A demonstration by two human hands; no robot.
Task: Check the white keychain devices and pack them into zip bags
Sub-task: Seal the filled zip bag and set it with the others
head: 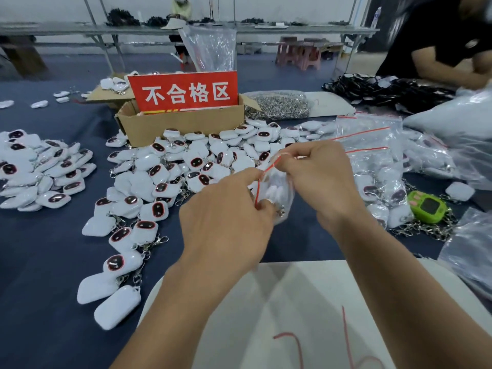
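Zip bag point(288, 187), clear with a red seal strip, is held up between both hands just above the near part of the bench point(53, 249), and a white keychain device point(273, 191) shows through its plastic. The left hand point(226, 217) pinches the lower end of the strip between thumb and curled fingers, its forefinger lying along the seal. The right hand point(319, 177) pinches the upper end of the strip with its fingertips. Under the forearms lies a white sheet point(306, 294) with red scribbles on it.

Beyond the hands a big heap of loose devices point(186, 166) spreads over the dark blue cloth, many showing dark screens and metal clasps; a second heap point(40, 171) lies to the left. To the right sit a green device point(427, 207) and a stack of empty zip bags point(372, 139).

Behind the middle heap stands a cardboard box point(181, 126) bearing a red sign point(183, 91). Just right of it is a bag of metal rings point(277, 105), then a heap of black items point(386, 89). Another person point(439, 49) in a dark top leans over the far right corner.
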